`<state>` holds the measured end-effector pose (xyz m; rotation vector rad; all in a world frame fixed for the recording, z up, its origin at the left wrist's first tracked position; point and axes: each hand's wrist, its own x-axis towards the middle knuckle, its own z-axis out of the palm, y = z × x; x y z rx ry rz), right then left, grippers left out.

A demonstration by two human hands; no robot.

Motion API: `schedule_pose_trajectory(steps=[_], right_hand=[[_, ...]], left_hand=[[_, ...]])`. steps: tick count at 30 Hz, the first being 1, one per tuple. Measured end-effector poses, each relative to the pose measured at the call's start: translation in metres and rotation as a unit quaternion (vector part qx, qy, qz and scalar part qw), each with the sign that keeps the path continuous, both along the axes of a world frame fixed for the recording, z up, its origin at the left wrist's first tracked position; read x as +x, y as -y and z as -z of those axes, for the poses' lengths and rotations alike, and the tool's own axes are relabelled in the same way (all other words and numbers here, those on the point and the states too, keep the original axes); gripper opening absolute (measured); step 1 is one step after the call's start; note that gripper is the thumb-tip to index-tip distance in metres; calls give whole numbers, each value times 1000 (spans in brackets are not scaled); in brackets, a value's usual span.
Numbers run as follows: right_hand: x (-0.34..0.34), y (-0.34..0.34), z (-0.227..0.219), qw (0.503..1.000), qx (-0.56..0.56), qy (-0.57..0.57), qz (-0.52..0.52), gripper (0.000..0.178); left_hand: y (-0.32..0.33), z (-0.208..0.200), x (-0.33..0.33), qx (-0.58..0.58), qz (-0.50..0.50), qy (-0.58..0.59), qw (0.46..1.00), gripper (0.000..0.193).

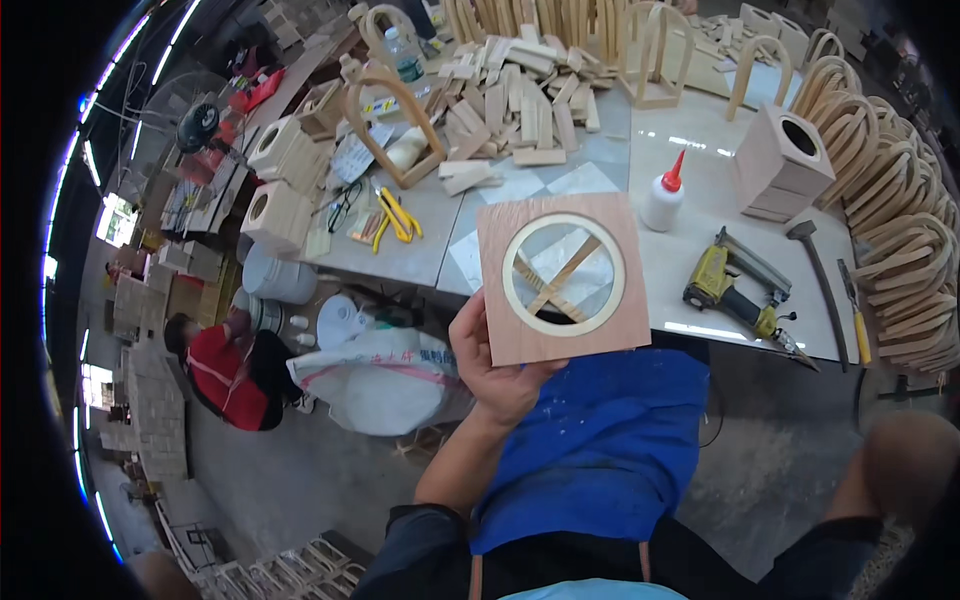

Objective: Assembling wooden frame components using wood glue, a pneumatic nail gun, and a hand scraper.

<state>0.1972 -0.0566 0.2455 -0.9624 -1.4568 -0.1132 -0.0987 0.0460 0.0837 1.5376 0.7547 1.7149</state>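
Note:
My left hand [500, 375] is closed on the lower left edge of a square wooden panel [619, 215], holding it up before the table's front edge. A pale ring [508, 275] lines the large round hole in the panel. Two crossed wooden strips [573, 262] show through that hole; I cannot tell whether they are joined to the panel. My right hand does not show; only a blurred bent limb appears at the right rim. Behind the panel stands a white squeeze bottle [660, 207] with a red nozzle.
A nail gun [715, 280], a hammer [822, 285] and a yellow-handled tool [860, 330] lie at right near a wooden box [775, 165]. Arched frames [900, 240] pile up beyond. Wood blocks [520, 100] heap at the back; yellow pliers [400, 215] lie left. A person [235, 375] crouches at left.

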Motion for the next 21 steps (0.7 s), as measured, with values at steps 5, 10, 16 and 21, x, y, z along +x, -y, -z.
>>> schedule_pose_trajectory(steps=[5,10,16,21], right_hand=[[1,-4,18,999,-19,1,-44,45],[-6,-14,45,998,-10,-6,-62,43],[6,-22,55,998,29,18,-61,40],[13,-17,46,995,48,54,-64,38]], left_hand=[[1,-2,-3,35,8,-38,999,102],[-3,-3,0,52,24,-65,996,102],[-5,-6,3,51,41,-54,996,101],[-3,-6,0,36,39,-42,998,101]])
